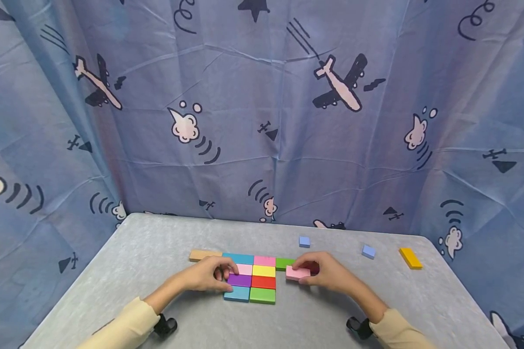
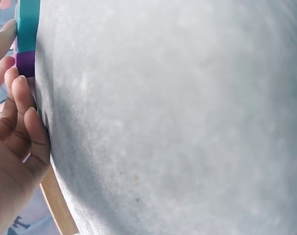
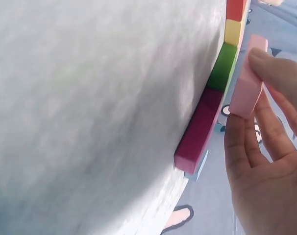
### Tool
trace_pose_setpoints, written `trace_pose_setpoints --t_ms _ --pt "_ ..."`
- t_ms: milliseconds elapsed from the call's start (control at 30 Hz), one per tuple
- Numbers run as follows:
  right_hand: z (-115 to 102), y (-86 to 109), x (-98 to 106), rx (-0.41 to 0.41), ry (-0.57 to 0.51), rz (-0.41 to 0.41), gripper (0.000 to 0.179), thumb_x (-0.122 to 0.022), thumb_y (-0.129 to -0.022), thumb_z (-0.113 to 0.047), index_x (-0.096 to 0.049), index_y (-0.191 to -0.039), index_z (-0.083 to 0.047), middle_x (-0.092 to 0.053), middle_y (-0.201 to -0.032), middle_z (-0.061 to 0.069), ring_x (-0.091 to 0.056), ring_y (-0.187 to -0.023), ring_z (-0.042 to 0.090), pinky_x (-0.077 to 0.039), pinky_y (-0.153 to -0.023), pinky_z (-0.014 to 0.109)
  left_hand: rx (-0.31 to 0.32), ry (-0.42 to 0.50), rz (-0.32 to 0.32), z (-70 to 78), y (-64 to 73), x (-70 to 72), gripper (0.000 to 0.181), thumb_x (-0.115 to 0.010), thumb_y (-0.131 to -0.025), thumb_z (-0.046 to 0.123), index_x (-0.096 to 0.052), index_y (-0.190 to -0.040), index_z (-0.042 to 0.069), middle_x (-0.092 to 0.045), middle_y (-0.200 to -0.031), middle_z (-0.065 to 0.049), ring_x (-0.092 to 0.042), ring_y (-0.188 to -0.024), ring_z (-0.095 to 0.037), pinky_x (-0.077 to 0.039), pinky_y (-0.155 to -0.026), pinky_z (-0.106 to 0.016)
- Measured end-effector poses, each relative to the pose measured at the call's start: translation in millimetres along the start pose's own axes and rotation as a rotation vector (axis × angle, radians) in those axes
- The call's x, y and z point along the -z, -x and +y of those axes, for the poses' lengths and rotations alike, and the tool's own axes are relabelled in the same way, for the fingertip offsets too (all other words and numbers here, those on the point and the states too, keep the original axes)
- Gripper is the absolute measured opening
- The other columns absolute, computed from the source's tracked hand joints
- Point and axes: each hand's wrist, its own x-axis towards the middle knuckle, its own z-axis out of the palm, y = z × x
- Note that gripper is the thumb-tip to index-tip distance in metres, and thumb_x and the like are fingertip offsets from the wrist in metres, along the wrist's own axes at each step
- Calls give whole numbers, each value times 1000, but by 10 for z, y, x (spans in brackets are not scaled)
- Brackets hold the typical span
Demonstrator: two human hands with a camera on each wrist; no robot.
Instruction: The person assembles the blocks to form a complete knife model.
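Note:
Flat coloured blocks lie edge to edge on the table. My left hand (image 1: 209, 275) rests at their left side, fingertips by the light pink block (image 1: 243, 269) and thumb at the lower blue block (image 1: 237, 293). Between these sits a purple block (image 1: 239, 280). My right hand (image 1: 327, 274) pinches a pink block (image 1: 298, 273) between thumb and fingers, raised above the table in the right wrist view. Behind it are the upper green block (image 1: 284, 264) and a magenta block (image 3: 199, 132), which the right hand hides in the head view.
Yellow (image 1: 264, 270), red (image 1: 264, 282) and lower green (image 1: 262, 295) blocks form the right column. A wooden block (image 1: 204, 255) ends the back row. Two small blue blocks (image 1: 304, 242) and an orange-yellow block (image 1: 410, 258) lie apart. A patterned curtain (image 1: 262, 121) hangs behind.

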Motion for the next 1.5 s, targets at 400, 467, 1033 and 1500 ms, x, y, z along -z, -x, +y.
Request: trace_pose_setpoints --t_ms 400,467,1033,1500 --pt "-10 -176 -121 19 23 -13 28 -88 -80 -4 -76 -104 -11 -69 -96 -6 -61 -85 12 -52 -77 31 34 16 -21 2 -33 17 31 -86 -85 15 -67 -110 16 -57 -88 -2 -54 -74 -11 -48 -70 -27" --pt "-16 -191 -131 13 18 -12 28 -88 -79 -4 -76 -103 -11 -68 -96 -6 -61 -84 13 -52 -76 31 33 16 -23 11 -35 23 30 -85 -85 15 -67 -110 15 -57 -88 -2 -54 -74 -10 -48 -70 -27" --pt "-48 -176 -154 13 24 -2 27 -88 -79 -3 -75 -102 -7 -67 -95 -1 -62 -86 18 -53 -77 32 44 14 -23 -8 -34 34 31 -86 -85 16 -67 -109 16 -57 -87 -1 -55 -73 -10 -48 -70 -28" --pt "15 -73 -100 -23 33 0 22 -83 -82 4 -74 -98 -9 -67 -94 -3 -63 -83 18 -54 -74 31 42 22 -32 9 -34 47 31 -85 -85 15 -67 -110 14 -57 -87 -3 -55 -73 -11 -48 -69 -27"
